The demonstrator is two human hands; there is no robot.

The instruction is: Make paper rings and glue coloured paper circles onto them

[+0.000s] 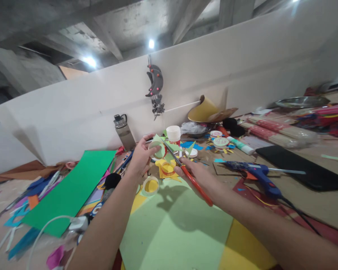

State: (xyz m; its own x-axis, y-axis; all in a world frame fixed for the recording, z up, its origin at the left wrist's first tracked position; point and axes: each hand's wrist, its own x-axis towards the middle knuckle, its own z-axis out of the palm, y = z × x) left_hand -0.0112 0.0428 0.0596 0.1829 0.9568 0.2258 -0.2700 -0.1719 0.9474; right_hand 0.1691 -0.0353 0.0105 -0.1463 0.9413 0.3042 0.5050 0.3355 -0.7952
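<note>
Head view showed us both hands lifted off the cluttered work surface [298,195], near its middle. Our left hand [141,155] had its fingers closed around a tape roll [158,149] with a pale green paper scrap [157,139] pressed against it. We judged it was held up at a tilt so the scrap's edge faced the blades. Our right hand [198,179] was wrapped around the red handles of the scissors [195,184], their thin blades slanting up and left until the tips met the scrap; we could not tell how far the blades were parted.

Under the hands lay a light green sheet [174,228] over a yellow sheet [242,251], probably to catch trimmings. A second tape roll [151,185] and yellow cutouts [167,168] sat just beyond it, close to hand. A dark green sheet [73,187] stretched toward the left edge, a blue glue gun [260,175] lay to the right, and a water bottle [124,132] and paper cup [173,134] stood along the far edge, against the white board [242,67].
</note>
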